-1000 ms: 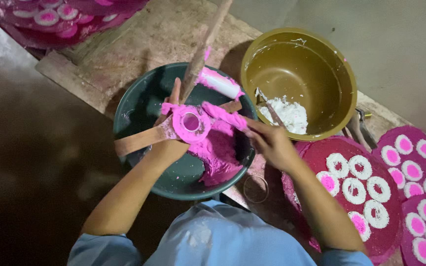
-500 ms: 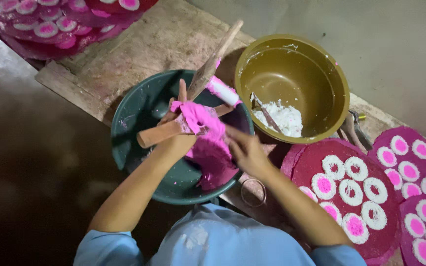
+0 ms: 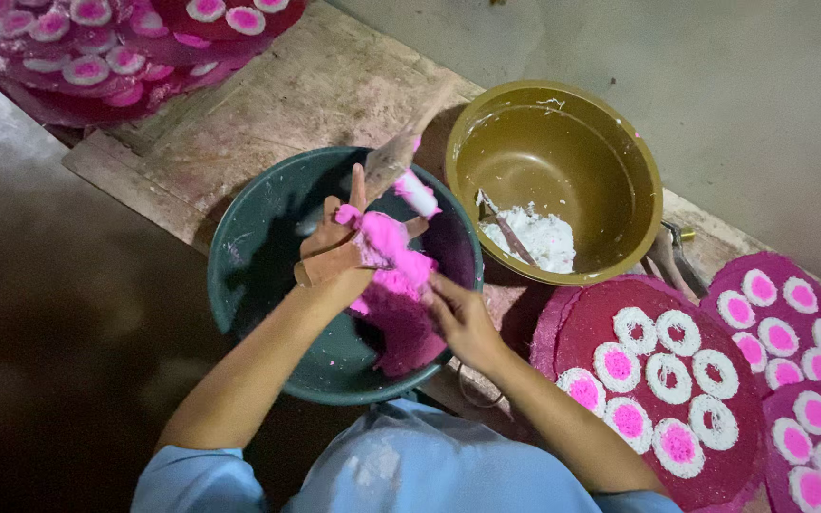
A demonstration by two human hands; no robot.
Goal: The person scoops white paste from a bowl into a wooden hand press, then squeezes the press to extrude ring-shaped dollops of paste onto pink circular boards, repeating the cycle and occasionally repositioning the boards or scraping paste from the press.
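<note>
My left hand (image 3: 333,245) grips a small wooden mould (image 3: 327,266) caked with bright pink dough (image 3: 387,249), held over a dark green bowl (image 3: 239,285). My right hand (image 3: 463,321) is at the bowl's near right side, its fingers dug into the mass of pink dough (image 3: 399,337) that lies there. A wooden stick (image 3: 390,157) with a pink-coated end leans in the bowl just beyond my left hand.
A brown bowl (image 3: 653,190) holding white dough (image 3: 544,237) and a stick stands to the right. Round red trays (image 3: 586,313) of white-and-pink discs lie at the right, with more trays (image 3: 97,57) at the top left. Both bowls rest on a wooden board (image 3: 306,85).
My right hand has dropped from the mould down to the dough at the bowl's near right. My left hand has turned the mould and its pink load has bunched up.
</note>
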